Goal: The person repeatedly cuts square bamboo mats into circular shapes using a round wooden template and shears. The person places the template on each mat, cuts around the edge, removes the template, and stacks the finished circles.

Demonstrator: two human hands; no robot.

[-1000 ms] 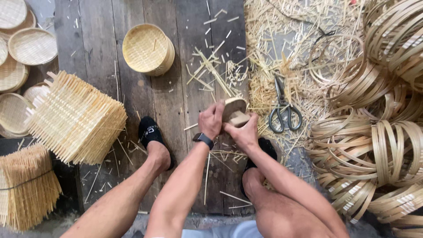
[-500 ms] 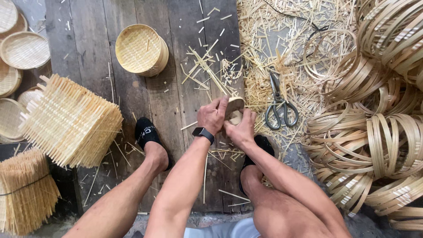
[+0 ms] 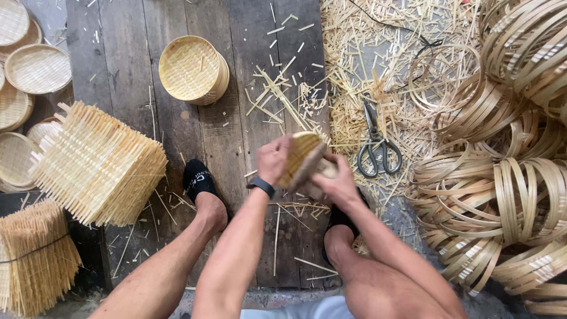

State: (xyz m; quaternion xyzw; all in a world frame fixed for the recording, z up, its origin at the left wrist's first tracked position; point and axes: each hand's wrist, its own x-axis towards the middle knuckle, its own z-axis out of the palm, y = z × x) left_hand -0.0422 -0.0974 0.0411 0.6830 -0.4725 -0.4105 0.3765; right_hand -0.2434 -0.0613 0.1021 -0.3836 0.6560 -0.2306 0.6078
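Both hands closed on a small woven bamboo tray (image 3: 300, 158), tilted on edge above the dark plank floor (image 3: 236, 88); left hand (image 3: 273, 159) gripping its near rim, wrist in a black band (image 3: 260, 186); right hand (image 3: 338, 180) clasping the underside, fingers partly hidden behind the weave. Just right of the tray, scissors (image 3: 376, 145) lying among straw-coloured offcuts (image 3: 354, 71); further right of the tray, heaped bamboo hoops (image 3: 502, 177). Up and left of the tray, a stack of finished round trays (image 3: 192, 70); well left of it, a pile of square woven mats (image 3: 97, 165) (edges bristling with loose ends), with a tied bundle of splints (image 3: 32, 260) below. Below the tray, two feet in black socks (image 3: 198, 180).
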